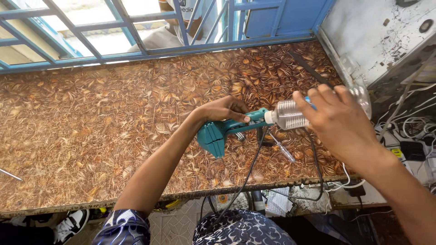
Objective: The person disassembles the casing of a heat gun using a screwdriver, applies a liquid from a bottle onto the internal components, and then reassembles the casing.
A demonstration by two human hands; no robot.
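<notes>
My left hand [222, 110] grips a teal power tool [218, 134] by its handle, holding it just above the brown leaf-patterned table [91, 118]. My right hand [338, 120] holds a clear plastic bottle [290, 114] tipped sideways, its white neck pointing at the front end of the tool. A black cord [247, 174] hangs from the tool over the table's front edge. A screwdriver with a clear handle [282, 149] lies on the table beneath the bottle.
Blue window bars [136, 31] run along the far side, with another person partly seen behind them. A worn white metal case [377, 36] stands at right, above tangled white cables [415, 124]. A dark flat strip [309, 68] lies near it.
</notes>
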